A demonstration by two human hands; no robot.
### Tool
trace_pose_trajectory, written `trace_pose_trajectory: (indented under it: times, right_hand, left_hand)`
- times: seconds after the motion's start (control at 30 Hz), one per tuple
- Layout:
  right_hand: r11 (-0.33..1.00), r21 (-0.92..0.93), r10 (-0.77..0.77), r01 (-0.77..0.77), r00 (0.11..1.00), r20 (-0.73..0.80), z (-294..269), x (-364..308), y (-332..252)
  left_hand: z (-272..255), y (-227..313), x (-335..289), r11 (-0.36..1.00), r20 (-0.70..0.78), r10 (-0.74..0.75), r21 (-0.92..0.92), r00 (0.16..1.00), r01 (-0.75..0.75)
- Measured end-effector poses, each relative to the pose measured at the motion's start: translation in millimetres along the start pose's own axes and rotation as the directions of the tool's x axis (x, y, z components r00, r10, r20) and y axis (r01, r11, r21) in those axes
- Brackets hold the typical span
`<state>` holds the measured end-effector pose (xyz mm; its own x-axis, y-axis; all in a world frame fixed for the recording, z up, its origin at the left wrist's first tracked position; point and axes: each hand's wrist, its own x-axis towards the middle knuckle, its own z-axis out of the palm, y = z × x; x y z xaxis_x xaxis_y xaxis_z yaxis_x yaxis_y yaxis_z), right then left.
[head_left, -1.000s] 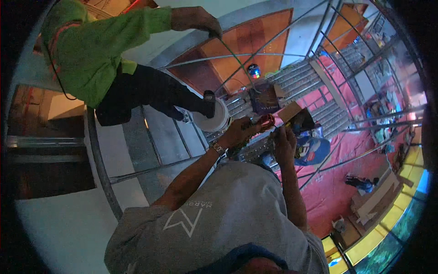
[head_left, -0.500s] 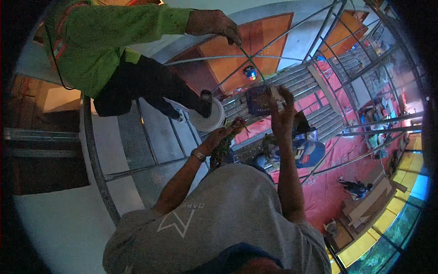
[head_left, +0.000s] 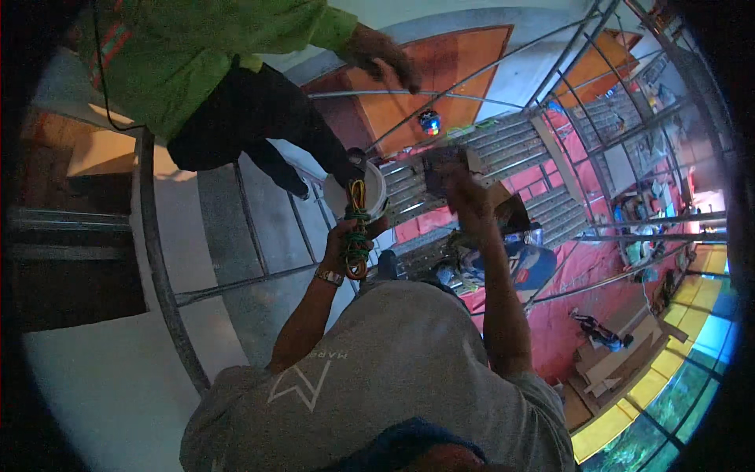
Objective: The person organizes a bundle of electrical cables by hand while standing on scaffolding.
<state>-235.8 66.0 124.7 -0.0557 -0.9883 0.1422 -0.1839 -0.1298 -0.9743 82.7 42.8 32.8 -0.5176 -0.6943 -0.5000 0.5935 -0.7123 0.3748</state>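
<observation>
A looped bundle of green and orange-yellow wire (head_left: 358, 250) is gripped in my left hand (head_left: 336, 242), its loops sticking out above and below the fingers. Behind the bundle's top stands a white bucket (head_left: 376, 189). My right hand (head_left: 472, 206) is raised at the right, in front of a dark box (head_left: 440, 169) on the metal planks. Motion and dim light smear its fingers, so whether it holds anything cannot be made out. At the upper left, a co-worker's hand (head_left: 385, 59) reaches out of a green sleeve (head_left: 322, 27).
Metal scaffold planks (head_left: 507, 149) run off to the right, crossed by thin pipes (head_left: 503, 59). A blue bag-like item (head_left: 533, 267) lies beyond my right forearm. Far below spreads a pink-red floor covering (head_left: 550, 338). A curved rail (head_left: 161, 291) passes at the left.
The green wire stretched between the co-worker's hand and my right hand is no longer seen there. My left hand has turned the bundle upright. My right hand has dropped slightly.
</observation>
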Motion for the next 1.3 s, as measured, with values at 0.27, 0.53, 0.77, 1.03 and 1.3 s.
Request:
trace_pose_trajectory:
  times: [0.27, 0.53, 0.77, 1.03, 1.3]
  right_hand:
    - [0.998, 0.055, -0.032, 0.021, 0.980, 0.197, 39, -120, 76]
    - [0.834, -0.119, 0.550, -0.539, 0.791, 0.267, 28, -219, 164]
    - [0.936, -0.060, 0.350, -0.347, 0.936, 0.041, 11, -179, 166]
    - [0.863, -0.484, -0.105, -0.145, 0.885, -0.453, -53, -43, 108]
    - [0.971, 0.239, 0.165, -0.031, 0.808, -0.566, -102, -45, 111]
  left_hand:
    - [73, 13, 24, 0.980, 0.354, 0.081, -0.197, 0.932, -0.010]
    - [78, -7, 55, 0.890, 0.333, -0.144, -0.368, 0.932, 0.269]
    - [95, -25, 63, 0.874, 0.081, -0.343, 0.393, 0.936, 0.286]
    - [113, -56, 48, 0.632, 0.022, -0.398, 0.732, 0.917, 0.256]
    - [94, -31, 50, 0.620, -0.087, -0.291, 0.742, 0.953, 0.257]
